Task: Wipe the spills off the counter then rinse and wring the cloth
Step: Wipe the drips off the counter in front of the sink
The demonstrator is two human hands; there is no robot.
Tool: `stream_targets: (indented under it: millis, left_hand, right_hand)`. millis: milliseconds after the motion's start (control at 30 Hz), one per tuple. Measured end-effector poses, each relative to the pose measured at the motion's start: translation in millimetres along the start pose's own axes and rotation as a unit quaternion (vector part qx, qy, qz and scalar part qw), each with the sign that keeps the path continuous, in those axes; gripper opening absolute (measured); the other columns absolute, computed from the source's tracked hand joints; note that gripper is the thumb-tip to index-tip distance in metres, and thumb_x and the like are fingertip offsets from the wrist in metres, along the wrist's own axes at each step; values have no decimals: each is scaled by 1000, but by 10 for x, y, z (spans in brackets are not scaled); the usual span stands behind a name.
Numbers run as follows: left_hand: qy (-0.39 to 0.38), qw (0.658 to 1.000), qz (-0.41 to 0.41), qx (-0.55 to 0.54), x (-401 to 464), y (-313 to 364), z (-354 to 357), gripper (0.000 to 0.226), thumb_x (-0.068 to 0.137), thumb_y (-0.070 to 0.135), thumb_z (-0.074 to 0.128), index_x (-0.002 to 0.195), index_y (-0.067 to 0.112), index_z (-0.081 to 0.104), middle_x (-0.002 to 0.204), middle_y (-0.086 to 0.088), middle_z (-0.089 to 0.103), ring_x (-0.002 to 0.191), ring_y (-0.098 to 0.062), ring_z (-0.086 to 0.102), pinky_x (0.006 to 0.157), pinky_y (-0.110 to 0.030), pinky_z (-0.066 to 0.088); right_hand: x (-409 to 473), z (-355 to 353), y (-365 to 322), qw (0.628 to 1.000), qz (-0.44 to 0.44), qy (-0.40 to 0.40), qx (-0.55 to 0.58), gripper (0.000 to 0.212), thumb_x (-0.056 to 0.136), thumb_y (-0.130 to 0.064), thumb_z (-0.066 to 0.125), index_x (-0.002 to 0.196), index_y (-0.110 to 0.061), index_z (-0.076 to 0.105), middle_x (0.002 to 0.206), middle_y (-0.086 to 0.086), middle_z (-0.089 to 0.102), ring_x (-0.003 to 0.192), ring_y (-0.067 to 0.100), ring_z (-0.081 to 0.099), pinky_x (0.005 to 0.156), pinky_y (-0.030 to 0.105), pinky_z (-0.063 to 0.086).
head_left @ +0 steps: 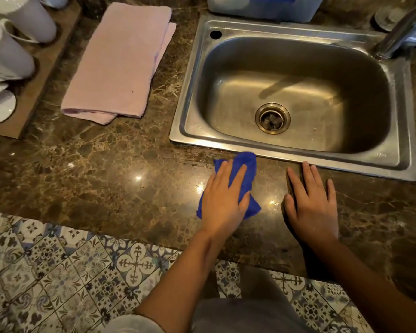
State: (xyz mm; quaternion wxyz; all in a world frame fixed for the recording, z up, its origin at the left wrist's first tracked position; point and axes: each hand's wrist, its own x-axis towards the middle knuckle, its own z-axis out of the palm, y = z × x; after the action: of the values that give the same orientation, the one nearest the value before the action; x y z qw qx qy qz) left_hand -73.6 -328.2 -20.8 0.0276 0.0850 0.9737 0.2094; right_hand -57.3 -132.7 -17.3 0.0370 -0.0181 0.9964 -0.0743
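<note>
The rectangular stainless-steel sink [185,104] is holding greyish scraps in its round drain strainer [272,118]. Just in front of the sink's front rim, the left hand [222,198] is pressing a crumpled blue microfibre cloth [244,164] onto the glossy brown marble counter [106,176], fingers straight and slightly spread. The right hand [310,205] is resting palm-down beside it, fingers straight and apart. A folded pink terry towel [115,63] is lying left of the sink.

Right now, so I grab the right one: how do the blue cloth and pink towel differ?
The blue cloth is small and crumpled under the left hand; the pink towel is larger, folded, untouched. The blue cloth lies before the sink, the pink towel left of it. Both rest on the counter.
</note>
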Motion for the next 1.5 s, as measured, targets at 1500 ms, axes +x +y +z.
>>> stream_targets:
  millis: [1500]
  left_hand:
    - [159,976,-12,-148,993,-1028,-662,40,94,28,38,125,10,54,139,-24,42,127,-28,39,108,-16,19]
  right_hand:
    - [557,39,-367,999,40,-13,-21,56,92,-40,32,146,-23,27,154,14,26,145,27,17,112,59,9]
